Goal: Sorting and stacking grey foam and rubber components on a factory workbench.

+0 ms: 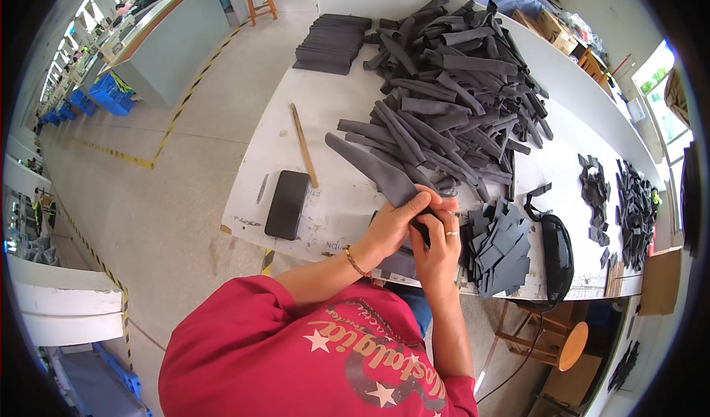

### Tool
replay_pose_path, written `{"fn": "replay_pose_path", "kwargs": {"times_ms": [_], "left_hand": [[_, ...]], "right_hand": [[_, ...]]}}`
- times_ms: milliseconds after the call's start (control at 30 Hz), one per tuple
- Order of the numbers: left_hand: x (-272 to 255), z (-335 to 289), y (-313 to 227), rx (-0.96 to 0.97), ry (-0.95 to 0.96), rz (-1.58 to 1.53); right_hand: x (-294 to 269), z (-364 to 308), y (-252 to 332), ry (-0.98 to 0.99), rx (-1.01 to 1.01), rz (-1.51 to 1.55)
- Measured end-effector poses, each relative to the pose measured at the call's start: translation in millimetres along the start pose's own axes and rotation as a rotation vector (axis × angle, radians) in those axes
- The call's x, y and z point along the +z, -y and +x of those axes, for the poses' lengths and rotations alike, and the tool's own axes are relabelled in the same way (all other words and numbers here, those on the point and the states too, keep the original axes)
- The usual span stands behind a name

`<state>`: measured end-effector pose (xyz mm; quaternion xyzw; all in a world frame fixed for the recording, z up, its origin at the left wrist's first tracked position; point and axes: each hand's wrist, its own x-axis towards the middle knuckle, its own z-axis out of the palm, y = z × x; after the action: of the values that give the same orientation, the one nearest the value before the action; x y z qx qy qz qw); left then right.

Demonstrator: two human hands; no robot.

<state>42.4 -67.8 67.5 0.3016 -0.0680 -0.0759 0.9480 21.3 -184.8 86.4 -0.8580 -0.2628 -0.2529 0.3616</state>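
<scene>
Both hands hold a dark grey fabric strip above the near edge of the white table. My left hand closes around its near end, thumb on top, and the strip's far end points away to the left. Close against it, my right hand has its fingers bent onto the same end. Part of that end is hidden between the fingers. Just beyond my hands lies a big heap of similar dark grey fabric strips, many looking curled or folded. Right of my right hand is a loose pile of small flat dark grey pieces.
A black phone-shaped slab and a thin wooden stick lie on the left. A neat stack of dark strips stands at the far left. On the right are a black mesh pouch and more dark scraps. A wooden stool stands below.
</scene>
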Motion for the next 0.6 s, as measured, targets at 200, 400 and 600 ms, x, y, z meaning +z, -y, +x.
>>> {"fn": "replay_pose_path", "kwargs": {"times_ms": [200,400,600], "left_hand": [[-5,-1,-21,-0.013,-0.023,0.003],[-5,-7,7,-0.110,0.004,-0.065],[-11,-5,2,-0.165,-0.049,-0.078]], "right_hand": [[-18,-19,-5,0.107,0.085,-0.012],[-7,-2,0,0.088,0.051,0.051],[-19,-14,-10,0.165,0.089,0.058]]}}
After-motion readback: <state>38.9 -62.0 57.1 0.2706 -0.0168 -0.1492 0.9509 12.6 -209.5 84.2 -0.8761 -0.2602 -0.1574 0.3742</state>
